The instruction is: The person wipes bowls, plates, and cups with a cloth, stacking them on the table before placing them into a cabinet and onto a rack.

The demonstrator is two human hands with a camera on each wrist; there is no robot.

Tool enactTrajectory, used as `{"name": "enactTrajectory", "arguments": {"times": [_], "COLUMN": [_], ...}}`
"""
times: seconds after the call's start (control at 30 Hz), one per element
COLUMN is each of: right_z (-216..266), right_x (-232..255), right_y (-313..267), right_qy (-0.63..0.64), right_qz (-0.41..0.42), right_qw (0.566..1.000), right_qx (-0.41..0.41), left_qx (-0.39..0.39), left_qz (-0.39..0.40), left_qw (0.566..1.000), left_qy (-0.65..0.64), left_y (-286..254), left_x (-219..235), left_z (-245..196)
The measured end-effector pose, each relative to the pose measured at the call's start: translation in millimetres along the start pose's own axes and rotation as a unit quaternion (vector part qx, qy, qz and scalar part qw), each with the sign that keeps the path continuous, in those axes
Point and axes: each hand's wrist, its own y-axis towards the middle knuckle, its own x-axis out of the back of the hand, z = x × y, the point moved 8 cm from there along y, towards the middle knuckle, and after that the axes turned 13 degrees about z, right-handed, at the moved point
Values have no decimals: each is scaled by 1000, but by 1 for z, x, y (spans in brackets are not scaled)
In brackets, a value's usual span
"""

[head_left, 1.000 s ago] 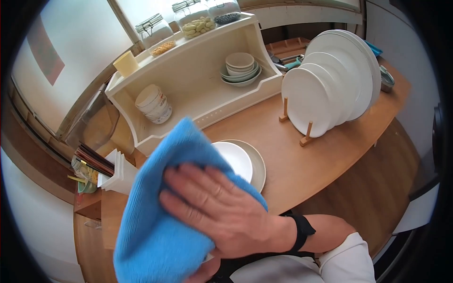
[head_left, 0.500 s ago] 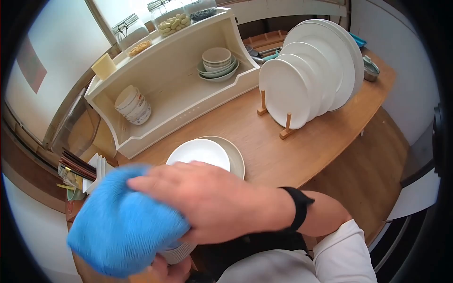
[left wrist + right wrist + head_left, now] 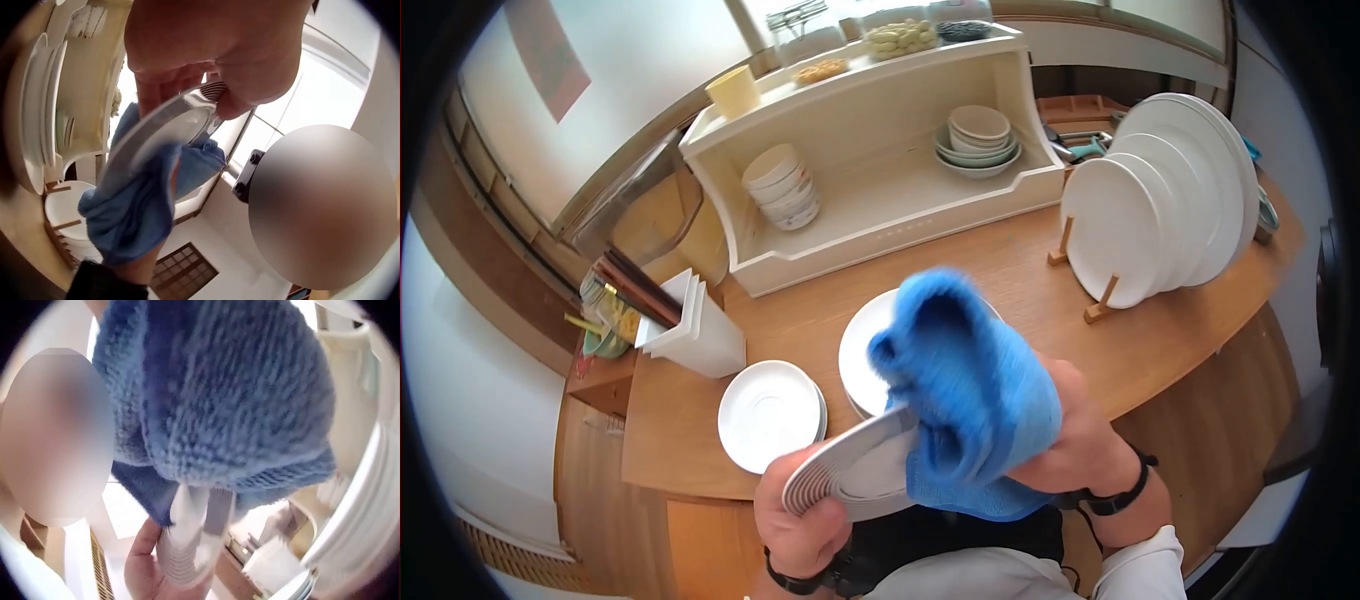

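My left hand (image 3: 800, 525) grips the near rim of a white plate (image 3: 855, 470) with fine grey stripes along its edge, held tilted above the table's front. A fluffy blue cloth (image 3: 985, 400) is bunched over the plate's right side, and my right hand (image 3: 1080, 440) grips it from the right. Seen from the left wrist, the cloth (image 3: 131, 219) lies against the plate's far part, while the left thumb and fingers clasp the striped rim (image 3: 209, 92). In the right wrist view the cloth (image 3: 231, 394) hides the right fingers and much of the plate.
Small white plates (image 3: 768, 415) are stacked at the table's left front. Larger plates (image 3: 862, 350) lie partly behind the cloth. A wooden rack (image 3: 1102, 303) of upright plates stands right. At the back is a cream shelf (image 3: 890, 235) with bowls; a white chopstick holder (image 3: 705, 335) stands left.
My right hand and the cloth have moved right, uncovering the left hand and the striped plate. The head view has shifted, and the small plate stack now shows.
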Motion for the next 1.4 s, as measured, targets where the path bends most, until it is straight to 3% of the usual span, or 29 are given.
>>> {"name": "enactTrajectory", "arguments": {"times": [0.03,0.1,0.17,0.23,0.27,0.33,0.4,0.47,0.5,0.57,0.6,0.63,0.67,0.7,0.73,0.77,0.8,0.83,0.87,0.9,0.97,1.03,1.13,1.17,1.2,1.23,1.3,1.37,1.4], "right_z": [7,-7,-60,-83,-82,-78,-71,-41,-32,5,2,-18,-46,-76,-83,-87,-94,-96,-92,-86,-49,-12,-9,-17,-41,-66,-81,-87,-85], "right_x": [-3,-21,-25,-61,-79,-82,-51,-21,-10,-2,-5,-10,-23,-47,-70,-88,-101,-91,-79,-71,-30,-12,-17,-31,-39,-47,-72,-71,-66], "right_y": [2,-3,-27,-45,-57,-53,-50,-37,-33,-23,-26,-40,-50,-57,-60,-64,-74,-74,-70,-65,-51,-36,-30,-30,-39,-55,-63,-66,-62], "right_qy": [-35,-45,254,413,327,351,348,161,158,8,-61,-82,123,323,311,300,367,368,311,252,192,17,-20,-24,153,324,335,349,323], "right_qz": [35,-9,-188,-246,-228,-200,-173,-71,-73,-22,-19,-57,-141,-218,-215,-212,-243,-243,-168,-90,-120,2,40,41,-94,-225,-234,-245,-181], "right_qw": [999,999,948,874,912,910,915,979,979,1000,998,994,982,920,926,930,896,895,933,960,972,999,998,998,983,919,912,903,926], "right_qx": [21,27,-42,-78,-93,-96,-107,-106,-105,15,18,-44,-38,-32,-17,-2,-61,-59,-71,-85,-64,-44,-50,-49,-34,-17,-30,-46,-80], "left_qx": [45,57,51,41,78,147,112,63,63,19,67,64,90,116,174,174,239,303,88,163,104,27,100,128,157,156,185,174,163], "left_qz": [43,12,-49,-60,-83,-100,-44,40,42,15,-20,-24,-45,-65,-64,-64,-16,32,115,-8,27,107,97,63,29,30,9,42,73], "left_qw": [998,996,989,985,981,981,992,994,994,999,997,998,993,980,970,970,966,952,985,986,992,994,990,989,981,981,982,984,983], "left_qy": [-21,-69,-130,-160,-156,-82,-44,76,74,-25,11,12,-68,-149,-158,-158,-96,-32,98,31,-66,-17,26,-41,-108,-109,23,-3,-31], "left_y": [5,12,14,8,3,-9,-8,7,15,21,11,7,5,0,-12,-20,-28,-38,-32,-30,-24,7,10,9,8,-5,-33,-33,-32], "left_x": [-5,-10,-13,-17,-18,-19,-20,-26,-30,-32,-15,-17,-19,-23,-27,-25,-28,-31,-26,-26,-7,-23,-12,-11,-12,-12,-2,-3,-8], "left_z": [3,5,14,21,25,23,15,-7,-11,-19,-12,-11,1,13,25,25,30,36,34,22,15,-12,-5,3,13,22,42,46,46]}}
